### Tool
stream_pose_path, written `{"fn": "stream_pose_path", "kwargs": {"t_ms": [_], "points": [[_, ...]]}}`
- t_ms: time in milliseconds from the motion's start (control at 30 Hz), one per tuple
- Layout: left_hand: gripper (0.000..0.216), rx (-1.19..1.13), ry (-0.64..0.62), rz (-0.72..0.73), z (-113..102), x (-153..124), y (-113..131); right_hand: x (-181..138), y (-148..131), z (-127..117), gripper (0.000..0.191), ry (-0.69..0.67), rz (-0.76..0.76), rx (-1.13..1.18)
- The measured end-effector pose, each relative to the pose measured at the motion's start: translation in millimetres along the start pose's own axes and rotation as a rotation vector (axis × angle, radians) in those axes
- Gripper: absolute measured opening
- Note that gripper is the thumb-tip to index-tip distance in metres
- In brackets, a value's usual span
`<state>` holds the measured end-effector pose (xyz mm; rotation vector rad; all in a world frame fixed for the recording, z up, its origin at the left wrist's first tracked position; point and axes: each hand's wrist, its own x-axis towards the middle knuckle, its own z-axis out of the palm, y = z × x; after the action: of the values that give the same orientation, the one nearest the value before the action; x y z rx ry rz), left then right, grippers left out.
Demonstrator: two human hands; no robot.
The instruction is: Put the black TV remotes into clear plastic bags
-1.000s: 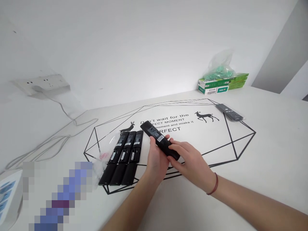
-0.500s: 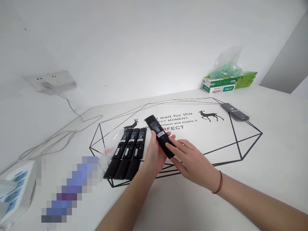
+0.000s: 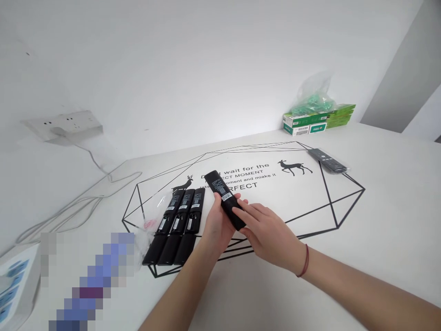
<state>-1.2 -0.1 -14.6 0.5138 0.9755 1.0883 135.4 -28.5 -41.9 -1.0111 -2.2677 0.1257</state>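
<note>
My left hand (image 3: 217,225) grips a black remote control (image 3: 224,198) from below, back side up with its white labels showing. My right hand (image 3: 270,234) lies over the remote's near end, fingers curled against it. Just left of my hands, three more black remotes (image 3: 179,221) lie side by side on the white table (image 3: 379,220), backs up. A crumpled clear plastic bag (image 3: 149,219) lies against their left side.
Another remote in a clear bag (image 3: 327,160) lies at the far right of the printed diamond design. Green and white boxes with a bag of green items (image 3: 317,112) stand by the wall. A wall socket (image 3: 64,125) and white cables (image 3: 82,197) are at left, a white box (image 3: 15,280) at the near left.
Both hands have turned the held remote a little, so it points more steeply away from me. My right hand's fingers have slid along its near end. The three remotes on the table have not moved.
</note>
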Motion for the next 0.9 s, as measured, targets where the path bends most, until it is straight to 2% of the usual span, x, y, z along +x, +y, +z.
{"fn": "stream_pose_path", "kwargs": {"t_ms": [167, 233, 300, 400, 500, 567, 600, 667, 733, 800, 833, 900], "points": [[0.046, 0.056, 0.023, -0.008, 2, -1, -9, -1, 0, 0, 0.057, -0.041, 0.194, 0.303], [0.041, 0.106, 0.017, 0.034, 1, -3, -14, 0, 1, 1, 0.053, -0.055, 0.275, 0.419], [0.049, 0.174, 0.011, 0.103, 1, -5, -18, 2, 2, 0, 0.047, -0.075, 0.362, 0.529], [0.061, 0.402, 0.056, 0.264, 1, -6, -22, 5, 6, 0, 0.043, -0.091, 0.508, 0.744], [0.049, 0.814, 0.080, 0.481, -1, -6, -11, 8, 11, 1, 0.042, -0.072, 0.666, 1.020], [0.031, 1.131, 0.194, 0.634, -11, -6, 11, 9, 14, 2, 0.042, -0.070, 0.761, 1.147], [0.030, 1.263, 0.329, 0.725, -19, -7, 27, 9, 15, 3, 0.043, -0.076, 0.797, 1.184], [0.033, 1.334, 0.704, 0.828, -45, -10, 61, 9, 15, 3, 0.045, -0.094, 0.843, 1.229], [0.036, 1.378, 1.022, 0.718, -79, -15, 92, 8, 14, 3, 0.045, -0.108, 0.861, 1.259], [0.038, 1.361, 1.234, 0.407, -114, -21, 113, 7, 13, 3, 0.043, -0.120, 0.855, 1.293], [0.038, 1.311, 1.264, 0.242, -129, -24, 119, 6, 12, 4, 0.042, -0.125, 0.850, 1.309], [0.033, 1.252, 1.265, 0.122, -150, -27, 125, 4, 13, 5, 0.041, -0.136, 0.839, 1.337]]}}
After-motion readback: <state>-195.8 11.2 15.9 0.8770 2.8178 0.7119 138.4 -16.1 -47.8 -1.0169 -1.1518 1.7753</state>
